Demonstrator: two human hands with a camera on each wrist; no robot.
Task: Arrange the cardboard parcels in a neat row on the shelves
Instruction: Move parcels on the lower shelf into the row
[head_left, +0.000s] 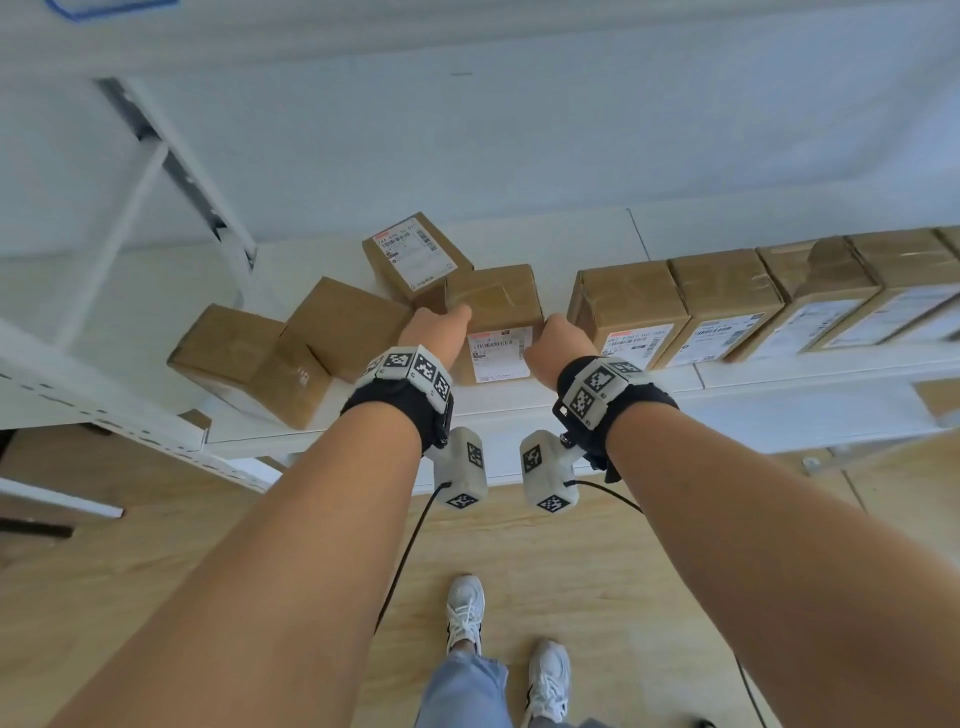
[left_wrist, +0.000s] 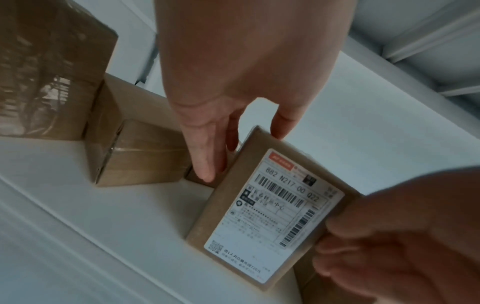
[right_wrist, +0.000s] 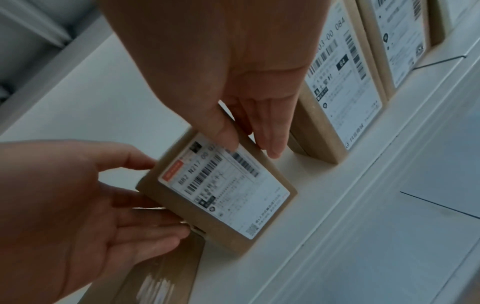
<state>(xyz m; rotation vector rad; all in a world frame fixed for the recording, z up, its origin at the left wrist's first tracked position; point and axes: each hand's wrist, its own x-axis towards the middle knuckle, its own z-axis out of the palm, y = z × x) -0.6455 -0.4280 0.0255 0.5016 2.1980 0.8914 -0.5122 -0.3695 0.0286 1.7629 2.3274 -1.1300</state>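
A cardboard parcel (head_left: 493, 306) with a white label on its front stands on the white shelf (head_left: 519, 410), a small gap left of the lined-up row (head_left: 727, 296). My left hand (head_left: 436, 332) holds its left side: fingers run down the side and the thumb sits at the top corner, as the left wrist view shows on the same parcel (left_wrist: 272, 216) under that hand (left_wrist: 241, 154). My right hand (head_left: 558, 340) grips the right side. In the right wrist view that hand (right_wrist: 250, 147) has its thumb on the label face of the parcel (right_wrist: 226, 195).
Several loose parcels lie askew to the left: one labelled at the back (head_left: 410, 254), a plain one (head_left: 348, 322) beside my left hand, and two taped ones (head_left: 249, 364) near the shelf's front corner. A white upright (head_left: 171, 171) stands at far left. Wood floor lies below.
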